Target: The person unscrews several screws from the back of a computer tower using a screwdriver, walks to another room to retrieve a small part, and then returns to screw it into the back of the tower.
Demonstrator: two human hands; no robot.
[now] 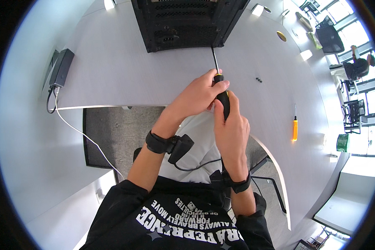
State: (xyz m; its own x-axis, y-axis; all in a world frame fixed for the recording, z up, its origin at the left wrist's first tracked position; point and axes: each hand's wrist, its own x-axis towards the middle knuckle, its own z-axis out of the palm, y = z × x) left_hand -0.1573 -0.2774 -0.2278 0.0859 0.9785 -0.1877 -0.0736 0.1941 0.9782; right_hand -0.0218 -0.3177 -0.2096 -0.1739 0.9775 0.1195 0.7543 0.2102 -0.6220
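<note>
Both my hands grip one screwdriver [223, 100] with a black handle and a long thin shaft. My left hand [201, 92] closes round the front of the handle, near the shaft. Behind it, my right hand [232, 125] is wrapped round the rear of the handle. The shaft points away from me, and its tip meets the lower right edge of a black computer case [183, 35] at the top of the view. Whether the tip sits in a screw is too small to tell. Several small dark screws [259, 79] lie on the table to the right.
An orange-handled screwdriver [295, 130] lies on the grey curved table [154, 79] at the right. A black power strip [62, 68] with a white cable [87, 137] sits at the left. A green container [342, 143] stands far right; a person [356, 68] is in the background.
</note>
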